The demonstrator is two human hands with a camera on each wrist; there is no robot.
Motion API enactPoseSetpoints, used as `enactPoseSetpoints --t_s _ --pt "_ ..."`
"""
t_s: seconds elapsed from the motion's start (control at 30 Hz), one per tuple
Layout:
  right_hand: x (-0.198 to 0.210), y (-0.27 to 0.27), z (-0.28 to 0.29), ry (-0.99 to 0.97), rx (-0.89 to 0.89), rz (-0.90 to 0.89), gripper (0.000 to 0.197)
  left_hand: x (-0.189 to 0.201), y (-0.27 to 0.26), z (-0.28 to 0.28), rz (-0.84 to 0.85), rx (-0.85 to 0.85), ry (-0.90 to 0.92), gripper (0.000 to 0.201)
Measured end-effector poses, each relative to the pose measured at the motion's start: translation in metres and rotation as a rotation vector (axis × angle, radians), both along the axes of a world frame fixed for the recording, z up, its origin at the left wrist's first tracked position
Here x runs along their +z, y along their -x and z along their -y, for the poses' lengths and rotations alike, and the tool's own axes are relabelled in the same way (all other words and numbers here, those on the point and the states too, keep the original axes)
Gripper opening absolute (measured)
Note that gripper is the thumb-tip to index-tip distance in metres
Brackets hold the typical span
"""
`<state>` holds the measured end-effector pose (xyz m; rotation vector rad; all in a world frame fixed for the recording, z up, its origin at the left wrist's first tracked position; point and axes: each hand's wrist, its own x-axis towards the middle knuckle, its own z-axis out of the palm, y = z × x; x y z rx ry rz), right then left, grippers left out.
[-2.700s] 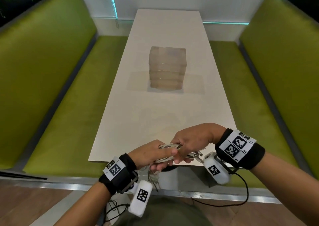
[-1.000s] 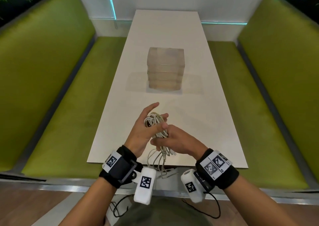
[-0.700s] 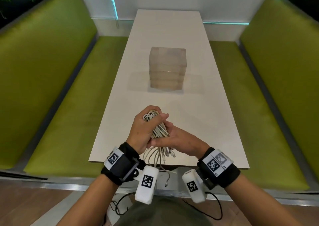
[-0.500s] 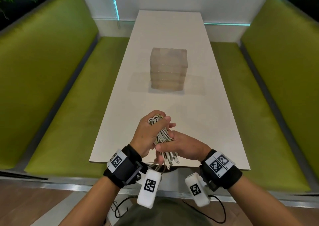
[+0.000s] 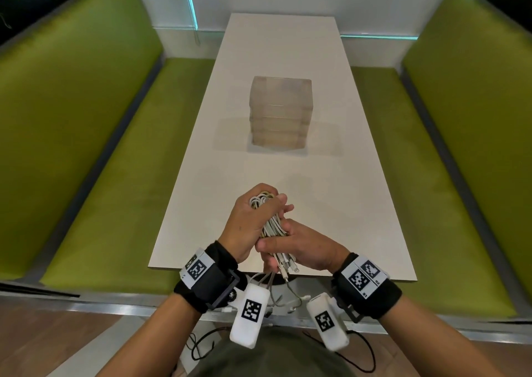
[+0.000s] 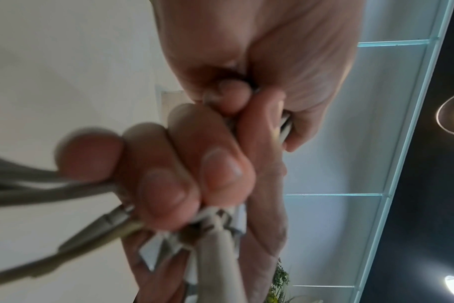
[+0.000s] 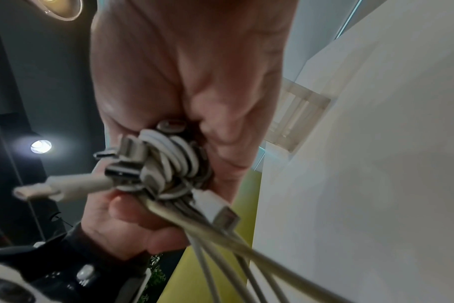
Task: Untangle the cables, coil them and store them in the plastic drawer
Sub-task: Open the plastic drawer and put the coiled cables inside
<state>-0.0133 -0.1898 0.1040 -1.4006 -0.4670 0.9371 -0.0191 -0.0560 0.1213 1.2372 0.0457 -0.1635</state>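
Head view: my left hand (image 5: 250, 224) clamps the looped top of the bundle of white charging cables (image 5: 272, 225) over the white table (image 5: 288, 175); my right hand (image 5: 302, 251) grips lower, steadying loose ends; the translucent plastic drawer unit (image 5: 280, 114) stands well apart.

A long, narrow white rectangular worktop (image 5: 288, 60) with a smooth matt surface runs away from the viewer between two green upholstered benches. One thing stands directly on it: a translucent, frosted plastic drawer unit (image 5: 280, 112), cube-shaped with several stacked drawers, all pushed in. It sits upright about midway along the worktop, centred between the long edges, casting a faint shadow on the surface around its base. In the right wrist view the same unit (image 7: 296, 119) shows on the white surface.
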Motion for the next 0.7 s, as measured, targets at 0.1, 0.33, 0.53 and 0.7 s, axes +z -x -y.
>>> enactPoseSetpoints --t_s 0.1,0.33,0.53,0.7 --pt "0.004 -0.007 0.005 0.035 -0.078 0.07 0.015 -0.007 -0.004 -0.006 0.092 -0.044 -0.052 0.058" --pt "0.026 -0.026 0.017 -0.183 -0.363 0.016 0.014 -0.033 0.004 -0.009 0.008 -0.344 -0.184 0.056" --pt "0.033 -0.024 0.015 -0.211 -0.481 0.014 0.021 -0.031 0.005 -0.004 0.047 -0.39 -0.288 0.007" --pt "0.033 -0.022 0.013 -0.218 -0.526 0.009 0.026 -0.035 0.004 -0.009 0.065 -0.461 -0.424 0.029"
